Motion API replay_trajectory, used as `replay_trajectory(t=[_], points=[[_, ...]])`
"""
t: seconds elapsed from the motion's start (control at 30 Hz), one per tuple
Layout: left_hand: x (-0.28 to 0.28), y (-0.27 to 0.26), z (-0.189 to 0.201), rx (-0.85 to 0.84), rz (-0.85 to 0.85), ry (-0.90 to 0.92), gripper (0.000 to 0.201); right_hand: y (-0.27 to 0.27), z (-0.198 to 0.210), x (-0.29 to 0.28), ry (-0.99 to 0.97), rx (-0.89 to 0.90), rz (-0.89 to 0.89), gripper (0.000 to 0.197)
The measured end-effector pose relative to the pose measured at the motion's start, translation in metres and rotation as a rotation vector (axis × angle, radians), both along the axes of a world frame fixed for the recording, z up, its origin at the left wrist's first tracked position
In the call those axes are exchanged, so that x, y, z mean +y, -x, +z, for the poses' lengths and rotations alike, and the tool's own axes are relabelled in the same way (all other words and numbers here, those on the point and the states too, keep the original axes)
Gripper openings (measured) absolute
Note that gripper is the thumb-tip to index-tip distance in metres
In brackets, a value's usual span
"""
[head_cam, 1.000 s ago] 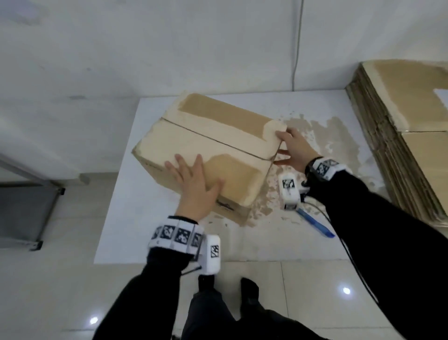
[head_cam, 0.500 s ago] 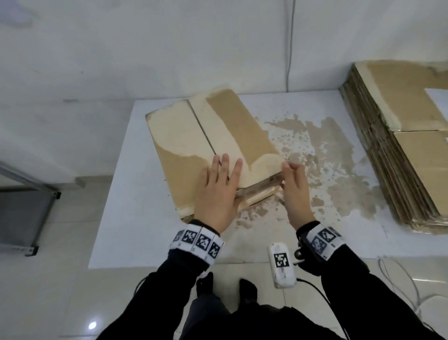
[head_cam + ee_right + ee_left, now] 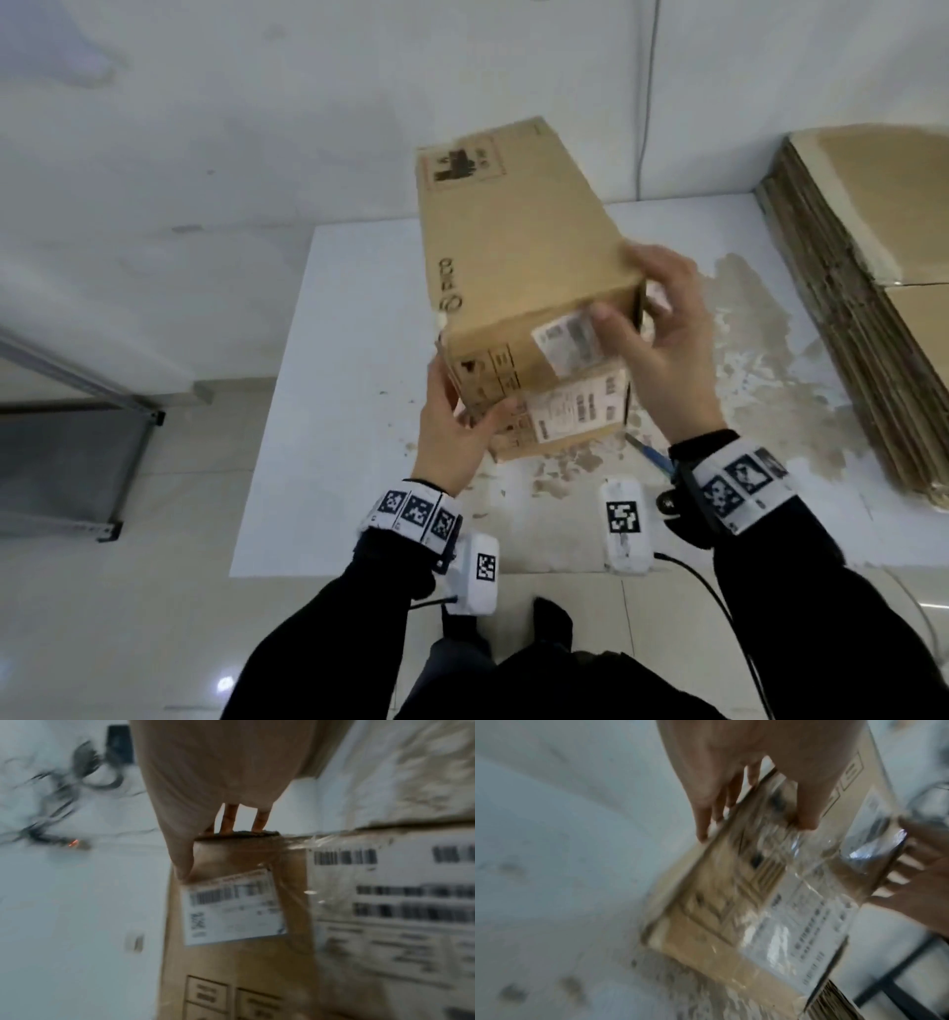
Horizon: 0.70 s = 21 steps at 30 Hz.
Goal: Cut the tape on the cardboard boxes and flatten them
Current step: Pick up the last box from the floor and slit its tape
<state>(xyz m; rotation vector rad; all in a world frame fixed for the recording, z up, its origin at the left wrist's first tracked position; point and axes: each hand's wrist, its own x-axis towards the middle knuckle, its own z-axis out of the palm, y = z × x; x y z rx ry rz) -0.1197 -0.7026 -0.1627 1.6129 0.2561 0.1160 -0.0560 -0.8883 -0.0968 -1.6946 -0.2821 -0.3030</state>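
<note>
Overhead, both hands clasp the taped cardboard box [image 3: 518, 267]: left hand [image 3: 452, 437] at its near corner, right hand [image 3: 662, 339] gripping the edge. Light, stiff; corners look the safest hold.

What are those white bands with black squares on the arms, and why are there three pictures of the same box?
There is no machine here, just a person with small cameras strapped on. The patterned bands sit on the wrists, and a little white camera hangs beside each one. The big picture comes from a camera on the person's head, looking down. The other two come from the wrist cameras, very close up, so they look blurry.

Both hands hold one cardboard box, tipped up on end over a white table. The left hand grips its lower corner. The right hand pinches the box's edge next to a white label. Shiny clear tape covers part of the box.

On the table a blue tool peeks out, probably the cutter. A stack of flattened boxes lies to the right.
</note>
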Motion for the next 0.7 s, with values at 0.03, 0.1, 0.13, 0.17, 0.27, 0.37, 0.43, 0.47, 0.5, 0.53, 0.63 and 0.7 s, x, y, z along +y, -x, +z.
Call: replay_trajectory(t=[0.03, 0.1, 0.13, 0.17, 0.27, 0.37, 0.43, 0.47, 0.5, 0.53, 0.63, 0.7], points=[[0.006, 0.003, -0.005, 0.075, 0.030, 0.100, 0.067, 0.000, 0.003, 0.010, 0.098, -0.049, 0.072, 0.048], [0.027, 0.015, -0.009, 0.132, 0.195, 0.205, 0.058, 0.007, -0.002, 0.033, 0.153, -0.005, 0.212, 0.066], [0.039, 0.025, -0.005, 0.090, 0.354, 0.164, 0.054, 0.012, -0.008, 0.042, 0.165, 0.026, 0.257, 0.071], [0.050, 0.035, 0.003, 0.016, 0.515, 0.087, 0.050, 0.015, -0.014, 0.050, 0.202, 0.029, 0.266, 0.072], [0.059, 0.043, 0.042, -0.235, 0.453, -0.360, 0.063, 0.026, -0.034, 0.068, 0.374, -0.099, 0.304, 0.068], [0.053, 0.017, 0.061, -0.027, 0.195, -0.494, 0.088, 0.033, -0.044, 0.081, 0.532, -0.240, 0.383, 0.063], [0.053, 0.007, 0.058, 0.036, 0.237, -0.365, 0.097, 0.038, -0.055, 0.066, 0.550, -0.199, 0.320, 0.055], [0.052, 0.008, 0.056, 0.043, 0.260, -0.336, 0.096, 0.039, -0.063, 0.049, 0.505, -0.138, 0.225, 0.049], [0.053, 0.009, 0.052, 0.038, 0.262, -0.325, 0.093, 0.039, -0.076, 0.026, 0.445, -0.049, 0.091, 0.043], [0.054, 0.011, 0.051, 0.031, 0.252, -0.322, 0.089, 0.039, -0.091, -0.002, 0.418, 0.074, -0.059, 0.039], [0.054, 0.008, 0.052, 0.032, 0.220, -0.277, 0.085, 0.041, -0.137, -0.078, 0.759, 0.676, -0.268, 0.042], [0.052, -0.003, 0.051, 0.042, 0.210, -0.249, 0.086, 0.047, -0.156, -0.104, 1.025, 0.839, -0.183, 0.041]])
